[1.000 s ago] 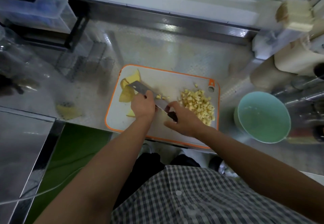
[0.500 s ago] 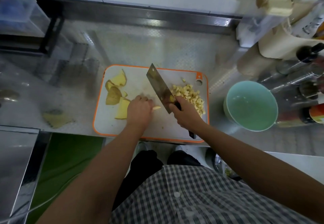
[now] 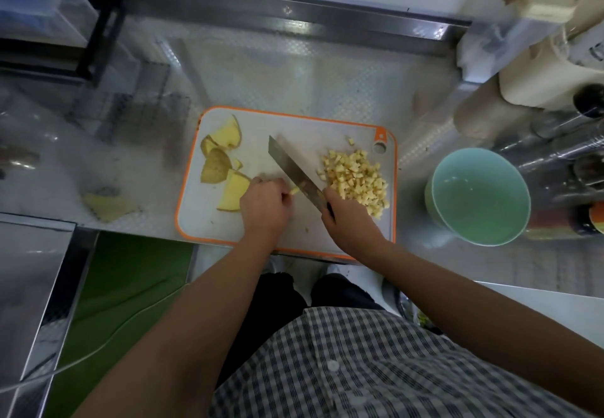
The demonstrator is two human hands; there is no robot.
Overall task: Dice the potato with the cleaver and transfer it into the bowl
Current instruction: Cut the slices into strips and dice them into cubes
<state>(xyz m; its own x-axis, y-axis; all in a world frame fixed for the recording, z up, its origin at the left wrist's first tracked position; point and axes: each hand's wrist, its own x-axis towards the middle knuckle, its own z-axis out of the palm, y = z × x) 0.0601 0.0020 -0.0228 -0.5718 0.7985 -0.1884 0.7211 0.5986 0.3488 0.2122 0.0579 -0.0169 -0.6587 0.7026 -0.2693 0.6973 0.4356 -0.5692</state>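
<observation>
Head cam only, looking straight down at a metal worktop with an orange-rimmed cutting board in the middle.

The person's right hand is wrapped around the handle of the cleaver. The handle is almost fully buried in the grip, with just a dark sliver showing by the fingers. The blade runs diagonally up and left across the board. It's hard to tell whether the edge is touching the board or just above it.

The left hand sits just left of the blade, fingers curled down tight over a potato strip. Only its pale tip pokes out beside the blade; the rest is hidden under the knuckles.

The diced potato is heaped on the right side of the board, touching the right hand. A few bigger potato slices with skin on lie at the left end.

The mint green bowl stands on the worktop right of the board, apart from it. One more scrap lies on the worktop to the left, too blurry to tell if it's peel or potato.

The right edge is a smear of bottles and a paper roll, partly cut off. A checked shirt fills the bottom.
</observation>
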